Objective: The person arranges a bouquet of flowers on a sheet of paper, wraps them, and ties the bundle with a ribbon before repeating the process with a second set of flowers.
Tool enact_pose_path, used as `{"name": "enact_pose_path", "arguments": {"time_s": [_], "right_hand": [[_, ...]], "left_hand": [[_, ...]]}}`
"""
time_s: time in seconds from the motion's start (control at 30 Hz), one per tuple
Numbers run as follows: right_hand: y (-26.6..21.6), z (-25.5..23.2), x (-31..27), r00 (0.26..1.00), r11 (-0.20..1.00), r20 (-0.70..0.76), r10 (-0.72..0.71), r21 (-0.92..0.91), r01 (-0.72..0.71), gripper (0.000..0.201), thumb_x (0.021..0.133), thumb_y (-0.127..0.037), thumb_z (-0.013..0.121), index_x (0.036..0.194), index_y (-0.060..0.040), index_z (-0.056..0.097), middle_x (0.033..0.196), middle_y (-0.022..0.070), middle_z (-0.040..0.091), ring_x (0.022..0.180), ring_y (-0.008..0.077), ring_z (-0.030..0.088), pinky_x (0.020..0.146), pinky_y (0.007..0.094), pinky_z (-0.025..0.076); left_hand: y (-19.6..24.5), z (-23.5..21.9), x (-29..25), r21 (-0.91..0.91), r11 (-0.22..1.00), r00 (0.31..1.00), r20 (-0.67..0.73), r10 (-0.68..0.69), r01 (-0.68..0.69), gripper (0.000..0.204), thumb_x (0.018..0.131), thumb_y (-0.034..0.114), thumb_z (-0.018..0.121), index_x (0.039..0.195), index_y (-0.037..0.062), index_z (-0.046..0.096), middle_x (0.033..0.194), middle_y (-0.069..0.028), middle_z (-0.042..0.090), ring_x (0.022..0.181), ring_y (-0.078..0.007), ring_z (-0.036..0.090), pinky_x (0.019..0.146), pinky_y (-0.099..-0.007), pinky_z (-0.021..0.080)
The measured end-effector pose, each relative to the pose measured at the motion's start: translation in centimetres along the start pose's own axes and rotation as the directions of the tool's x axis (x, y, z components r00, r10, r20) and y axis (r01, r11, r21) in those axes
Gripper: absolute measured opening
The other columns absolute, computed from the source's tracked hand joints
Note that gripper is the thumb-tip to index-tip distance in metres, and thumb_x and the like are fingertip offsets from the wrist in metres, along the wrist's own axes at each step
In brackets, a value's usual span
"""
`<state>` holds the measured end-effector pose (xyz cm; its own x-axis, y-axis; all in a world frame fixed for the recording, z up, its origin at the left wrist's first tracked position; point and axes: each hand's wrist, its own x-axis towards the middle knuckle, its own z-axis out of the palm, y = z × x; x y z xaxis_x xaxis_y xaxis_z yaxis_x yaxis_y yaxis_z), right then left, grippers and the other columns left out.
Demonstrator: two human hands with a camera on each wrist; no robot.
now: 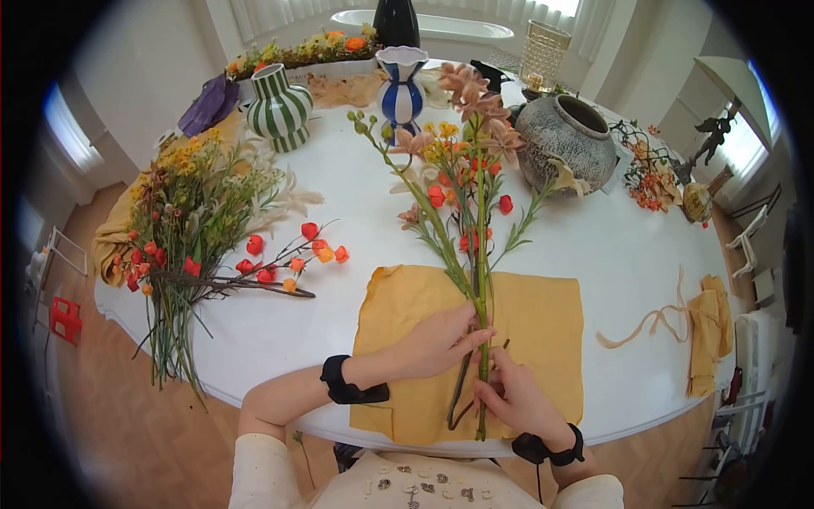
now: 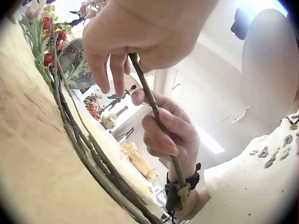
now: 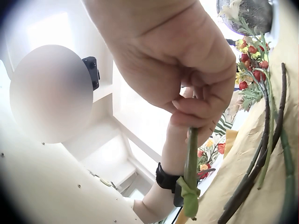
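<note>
A yellow-brown wrapping sheet [image 1: 543, 314] lies at the table's front, and several dark and green stems [image 2: 100, 170] lie across it. Above these, both hands hold one thick green flower stem [image 3: 190, 158]. My left hand [image 1: 441, 341] pinches it between thumb and fingers at mid-length. Lower down, near its cut end, my right hand [image 1: 519, 397] grips it with curled fingers. Pinkish-brown blossoms [image 1: 475, 93] top the bunch in the head view, above red flowers [image 1: 437, 197] and yellow ones. The left palm hides part of the stem in the left wrist view.
Left lies a heap of flowers [image 1: 195, 212] with a red-flowered branch [image 1: 275, 288]. Behind stand a green-striped vase [image 1: 280, 110], a blue-striped vase [image 1: 401, 97] and a grey pot [image 1: 560, 144]. Folded cloth [image 1: 705, 339] with a ribbon [image 1: 649, 318] lies right.
</note>
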<state>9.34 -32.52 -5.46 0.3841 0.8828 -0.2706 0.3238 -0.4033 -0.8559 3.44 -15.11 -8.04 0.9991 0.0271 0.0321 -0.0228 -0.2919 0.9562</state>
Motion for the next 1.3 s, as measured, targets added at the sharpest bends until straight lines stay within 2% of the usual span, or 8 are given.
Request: {"name": "enact_pose_path", "arguments": {"time_s": [0.33, 0.73, 0.8, 0.9, 1.03, 1.1, 1.17, 1.3], "right_hand": [[2.6, 1.3, 1.9, 0.995, 0.981, -0.046, 0.09, 0.175, -0.08, 0.032, 0.08, 0.002, 0.054, 0.103, 0.001, 0.033, 0.055, 0.0078, 0.054, 0.046, 0.0176, 0.057, 0.043, 0.0296, 0.042], [3.6, 1.7, 2.7, 0.943, 0.9, -0.184, -0.278, -0.394, 0.189, 0.026, 0.071, -0.004, 0.067, 0.083, -0.0004, 0.043, 0.078, 0.0138, 0.049, 0.064, 0.0297, 0.054, 0.055, 0.036, 0.044], [2.7, 1.4, 2.1, 0.969, 0.854, -0.209, -0.129, -0.521, 0.001, 0.029, 0.072, -0.013, 0.068, 0.088, -0.0029, 0.046, 0.083, 0.0148, 0.048, 0.067, 0.0328, 0.055, 0.056, 0.0395, 0.045], [2.1, 1.1, 1.4, 0.964, 0.856, -0.209, -0.163, -0.516, 0.033, 0.029, 0.073, -0.017, 0.068, 0.087, -0.0036, 0.047, 0.08, 0.0133, 0.047, 0.065, 0.0314, 0.055, 0.054, 0.0381, 0.044], [0.9, 0.0, 0.4, 0.97, 0.899, -0.169, -0.174, -0.43, 0.087, 0.026, 0.074, -0.015, 0.067, 0.086, -0.0032, 0.048, 0.079, 0.0122, 0.047, 0.062, 0.0287, 0.054, 0.054, 0.0365, 0.044], [0.7, -0.3, 0.2, 0.975, 0.941, -0.18, -0.128, -0.333, 0.062, 0.023, 0.075, -0.013, 0.066, 0.085, -0.0023, 0.048, 0.078, 0.0115, 0.047, 0.06, 0.0267, 0.053, 0.053, 0.0352, 0.044], [0.5, -0.5, 0.1, 0.972, 0.945, -0.181, -0.149, -0.315, 0.086, 0.022, 0.075, -0.011, 0.065, 0.085, -0.002, 0.047, 0.078, 0.0115, 0.048, 0.059, 0.026, 0.053, 0.053, 0.0348, 0.043], [0.0, -0.6, 0.1, 0.966, 0.941, -0.185, -0.182, -0.319, 0.116, 0.018, 0.074, -0.004, 0.064, 0.083, 0.0002, 0.049, 0.077, 0.0087, 0.048, 0.049, 0.0165, 0.05, 0.047, 0.0269, 0.041]], "left_hand": [[-4.1, -0.7, 0.3, 0.312, 0.95, 0.988, 0.134, -0.077, 0.031, 0.029, 0.085, 0.025, 0.054, 0.091, -0.0034, 0.05, 0.088, -0.0197, 0.055, 0.086, -0.0346, 0.053, 0.075, -0.0397, 0.042], [-4.0, -0.7, -0.7, 0.443, 0.897, 0.991, 0.123, -0.051, -0.009, 0.022, 0.086, 0.019, 0.052, 0.09, -0.0017, 0.048, 0.089, -0.0175, 0.051, 0.082, -0.0327, 0.052, 0.074, -0.0377, 0.043], [-1.5, -2.8, -2.7, 0.466, 0.884, 1.0, 0.029, 0.012, -0.024, 0.023, 0.084, 0.018, 0.054, 0.093, -0.0018, 0.048, 0.09, -0.0184, 0.052, 0.084, -0.0351, 0.053, 0.073, -0.0394, 0.044], [1.7, -7.2, -6.7, 0.582, 0.782, 0.964, -0.25, -0.088, 0.222, 0.025, 0.079, 0.007, 0.059, 0.1, 0.0002, 0.049, 0.097, -0.0147, 0.053, 0.09, -0.0294, 0.054, 0.077, -0.0351, 0.044], [-0.2, -13.1, -13.3, 0.701, 0.354, 0.745, -0.666, 0.017, 0.619, 0.034, 0.072, -0.001, 0.06, 0.104, 0.0029, 0.049, 0.097, -0.0138, 0.053, 0.089, -0.0314, 0.054, 0.075, -0.0375, 0.045], [-2.7, -16.0, -16.2, 0.69, 0.21, 0.697, -0.715, 0.05, 0.693, 0.034, 0.072, 0.0, 0.06, 0.104, 0.0042, 0.049, 0.096, -0.0135, 0.053, 0.088, -0.0321, 0.053, 0.072, -0.0386, 0.045], [-5.5, -18.3, -18.3, 0.522, 0.129, 0.529, -0.848, -0.03, 0.843, 0.036, 0.07, 0.0, 0.06, 0.105, 0.0035, 0.052, 0.095, -0.0125, 0.054, 0.089, -0.0304, 0.053, 0.072, -0.0384, 0.046], [-6.8, -20.0, -18.9, 0.564, 0.007, 0.563, -0.824, -0.069, 0.826, 0.033, 0.072, -0.001, 0.059, 0.104, 0.003, 0.055, 0.092, -0.0117, 0.055, 0.087, -0.0287, 0.054, 0.072, -0.0375, 0.046]]}}
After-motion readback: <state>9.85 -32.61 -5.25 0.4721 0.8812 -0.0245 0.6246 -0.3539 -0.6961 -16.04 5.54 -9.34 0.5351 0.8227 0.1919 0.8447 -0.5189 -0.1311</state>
